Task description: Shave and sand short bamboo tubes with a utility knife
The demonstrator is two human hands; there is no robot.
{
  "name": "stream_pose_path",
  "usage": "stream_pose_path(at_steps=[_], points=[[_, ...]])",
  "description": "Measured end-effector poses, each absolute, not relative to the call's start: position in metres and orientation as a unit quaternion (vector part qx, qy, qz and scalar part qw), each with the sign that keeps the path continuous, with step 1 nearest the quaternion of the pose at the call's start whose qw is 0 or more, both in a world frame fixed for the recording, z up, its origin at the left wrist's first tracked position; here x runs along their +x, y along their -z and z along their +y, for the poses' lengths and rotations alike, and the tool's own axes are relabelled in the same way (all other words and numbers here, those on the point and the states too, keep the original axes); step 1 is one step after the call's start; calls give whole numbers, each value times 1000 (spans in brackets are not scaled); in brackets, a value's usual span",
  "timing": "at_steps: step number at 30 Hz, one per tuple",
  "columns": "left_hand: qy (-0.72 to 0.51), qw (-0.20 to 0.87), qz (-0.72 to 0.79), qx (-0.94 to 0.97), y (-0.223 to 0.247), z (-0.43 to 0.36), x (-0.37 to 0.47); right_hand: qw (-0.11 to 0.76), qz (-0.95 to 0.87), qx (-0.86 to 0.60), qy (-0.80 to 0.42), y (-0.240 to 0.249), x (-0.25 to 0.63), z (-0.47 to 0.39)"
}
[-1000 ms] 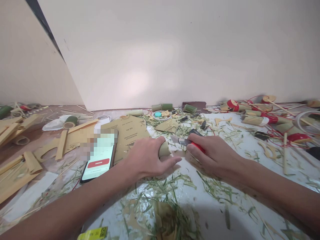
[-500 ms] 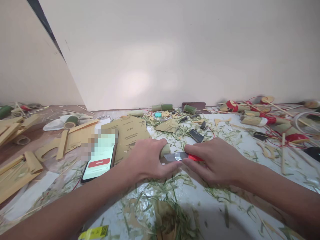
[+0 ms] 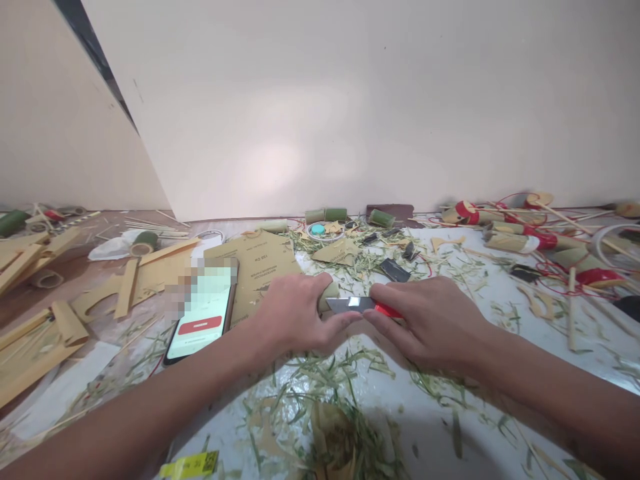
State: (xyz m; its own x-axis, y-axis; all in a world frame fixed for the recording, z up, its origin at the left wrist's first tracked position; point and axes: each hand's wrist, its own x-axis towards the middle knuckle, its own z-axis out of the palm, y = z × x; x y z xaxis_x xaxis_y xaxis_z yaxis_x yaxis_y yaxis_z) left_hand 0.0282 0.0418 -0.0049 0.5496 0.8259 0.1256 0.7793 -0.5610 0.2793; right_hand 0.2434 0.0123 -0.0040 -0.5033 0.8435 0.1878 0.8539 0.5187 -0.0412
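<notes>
Wrapped around a short piece of bamboo (image 3: 329,293) is my left hand (image 3: 297,313); its fingers cover most of the piece, and one pale green end shows. My left thumb stretches right, under the blade. My right hand (image 3: 425,323) is closed on the red handle of a utility knife (image 3: 350,305). The blade points left and lies against or very near the bamboo's end. Green bamboo shavings (image 3: 345,380) are scattered below and around both hands on the white sheet (image 3: 395,427).
To the left lie a phone (image 3: 203,313) with a lit screen, brown sandpaper (image 3: 265,260) and flat wooden pieces (image 3: 127,287). Bamboo tubes with red bands (image 3: 535,237) and sticks lie at right. A pale wall (image 3: 325,113) stands behind. Near the bottom is a yellow label (image 3: 190,465).
The knife blade and my left thumb have shifted slightly, and the bamboo has tilted a little in my grip. The whole view has moved by a small amount.
</notes>
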Motion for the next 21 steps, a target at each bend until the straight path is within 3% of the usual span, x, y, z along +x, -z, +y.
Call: stream_pose_path(at_steps=[13,21], points=[[-131,83,493,856,5,45,30,124,-841,-525,36,6,235,7],[-128,76,508,848,8,45,29,169,-753,-636,-9,-8,263,33]])
